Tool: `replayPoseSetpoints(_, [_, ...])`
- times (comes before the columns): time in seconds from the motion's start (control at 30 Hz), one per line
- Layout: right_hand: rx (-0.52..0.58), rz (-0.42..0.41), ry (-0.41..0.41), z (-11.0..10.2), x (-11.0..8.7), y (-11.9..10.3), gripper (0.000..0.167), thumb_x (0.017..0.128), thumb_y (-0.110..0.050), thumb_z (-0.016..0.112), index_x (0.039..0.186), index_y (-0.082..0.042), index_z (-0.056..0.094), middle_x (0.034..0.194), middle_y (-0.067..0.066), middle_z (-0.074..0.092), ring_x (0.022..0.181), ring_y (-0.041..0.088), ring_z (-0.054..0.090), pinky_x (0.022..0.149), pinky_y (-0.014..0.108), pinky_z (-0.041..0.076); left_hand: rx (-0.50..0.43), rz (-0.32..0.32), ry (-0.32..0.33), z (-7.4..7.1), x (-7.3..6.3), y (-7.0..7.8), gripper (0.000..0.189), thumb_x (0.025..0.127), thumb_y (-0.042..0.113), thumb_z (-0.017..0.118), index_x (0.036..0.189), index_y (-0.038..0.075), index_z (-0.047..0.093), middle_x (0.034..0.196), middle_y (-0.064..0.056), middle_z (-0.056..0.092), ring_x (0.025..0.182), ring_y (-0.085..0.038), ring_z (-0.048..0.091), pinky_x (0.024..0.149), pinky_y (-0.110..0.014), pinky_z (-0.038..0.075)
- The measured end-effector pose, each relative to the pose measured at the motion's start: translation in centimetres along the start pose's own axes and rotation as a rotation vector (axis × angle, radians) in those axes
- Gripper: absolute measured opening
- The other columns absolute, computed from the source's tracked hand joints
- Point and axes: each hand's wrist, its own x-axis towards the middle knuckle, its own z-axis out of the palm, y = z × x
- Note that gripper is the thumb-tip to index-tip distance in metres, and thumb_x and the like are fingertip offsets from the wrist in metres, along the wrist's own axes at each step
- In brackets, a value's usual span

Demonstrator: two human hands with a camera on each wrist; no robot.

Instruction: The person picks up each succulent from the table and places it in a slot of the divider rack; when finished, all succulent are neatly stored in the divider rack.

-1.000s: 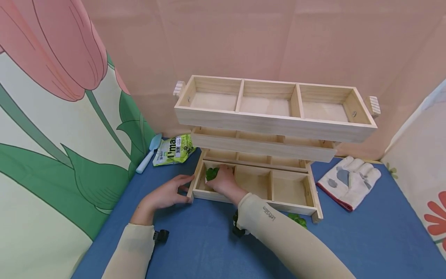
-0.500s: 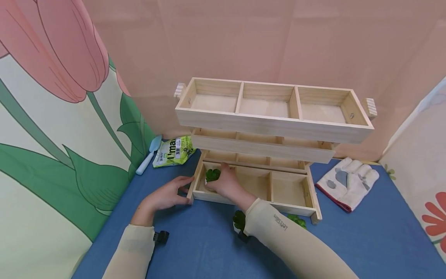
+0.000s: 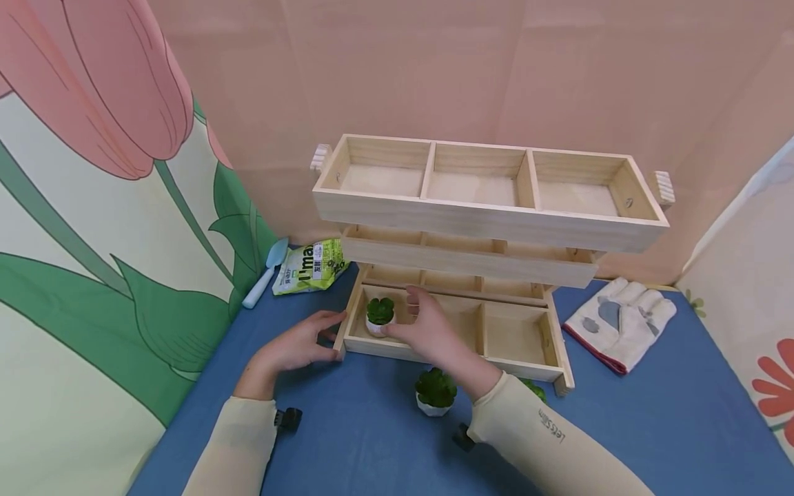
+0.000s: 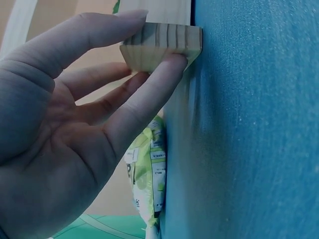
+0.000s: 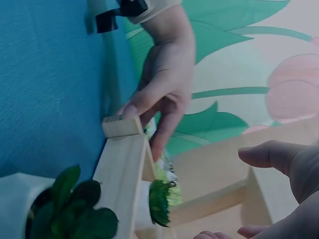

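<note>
A small succulent in a white pot (image 3: 380, 315) stands in the left compartment of the lowest tray of a tiered wooden planter stand (image 3: 490, 231). Just right of that pot is my right hand (image 3: 437, 334), fingers spread and thumb near the pot, with nothing in its grasp. My left hand (image 3: 302, 344) grips the front left end of the stand's base; the left wrist view has thumb and fingers around the wooden end block (image 4: 162, 42). On the blue cloth in front sits another potted succulent (image 3: 435, 391). Beyond the right forearm, a third green plant (image 3: 535, 390) is partly hidden.
A light blue trowel (image 3: 267, 272) and a green and white bag (image 3: 311, 266) lie at the back left. White gardening gloves (image 3: 620, 324) rest right of the stand. The upper trays (image 3: 490, 213) overhang the lowest one. A pink backdrop rises close behind.
My right hand has let go of the potted succulent and drawn back to the right, leaving it in the left compartment. The front succulent has come into full view. My left hand stays put.
</note>
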Motion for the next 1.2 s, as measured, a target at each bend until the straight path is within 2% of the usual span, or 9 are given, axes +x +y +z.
replayPoseSetpoints(0.3, [0.06, -0.006, -0.006, -3.4, -3.1, -0.4, 0.087, 0.091, -0.026, 0.084, 0.163, -0.006, 0.039, 0.161, 0.02, 0.05, 0.15, 0.044, 0.05, 0.122, 0.059, 0.043, -0.001, 0.0, -0.005, -0.1, -0.1, 0.1, 0.09, 0.094, 0.023, 0.083, 0.168, 0.006, 0.034, 0.169, -0.024, 0.034, 0.138, -0.042, 0.06, 0.098, -0.046, 0.06])
replayPoseSetpoints(0.6, [0.069, -0.028, -0.001, -6.0, -6.1, 1.7, 0.086, 0.095, -0.027, 0.081, 0.164, -0.006, 0.034, 0.165, 0.019, 0.044, 0.156, 0.041, 0.043, 0.128, 0.058, 0.034, -0.006, -0.002, -0.009, -0.1, -0.1, 0.1, 0.09, 0.094, 0.022, 0.083, 0.168, 0.007, 0.034, 0.169, -0.024, 0.033, 0.139, -0.042, 0.059, 0.097, -0.045, 0.06])
replayPoseSetpoints(0.93, [0.082, -0.007, 0.039, -6.5, -8.3, 4.6, 0.085, 0.096, -0.027, 0.082, 0.163, -0.008, 0.034, 0.166, 0.016, 0.043, 0.156, 0.04, 0.043, 0.127, 0.058, 0.037, -0.007, -0.004, -0.017, 0.0, 0.0, 0.1, 0.089, 0.094, 0.023, 0.082, 0.168, 0.007, 0.034, 0.17, -0.024, 0.032, 0.139, -0.042, 0.059, 0.097, -0.045, 0.061])
replayPoseSetpoints(1.2, [0.101, 0.027, 0.058, -5.5, -9.2, 6.4, 0.084, 0.094, -0.023, 0.083, 0.161, -0.004, 0.037, 0.163, 0.019, 0.047, 0.153, 0.04, 0.047, 0.124, 0.057, 0.04, -0.002, -0.006, -0.012, 0.0, 0.0, 0.0, 0.09, 0.094, 0.024, 0.082, 0.169, 0.009, 0.033, 0.17, -0.023, 0.032, 0.14, -0.042, 0.059, 0.099, -0.046, 0.06])
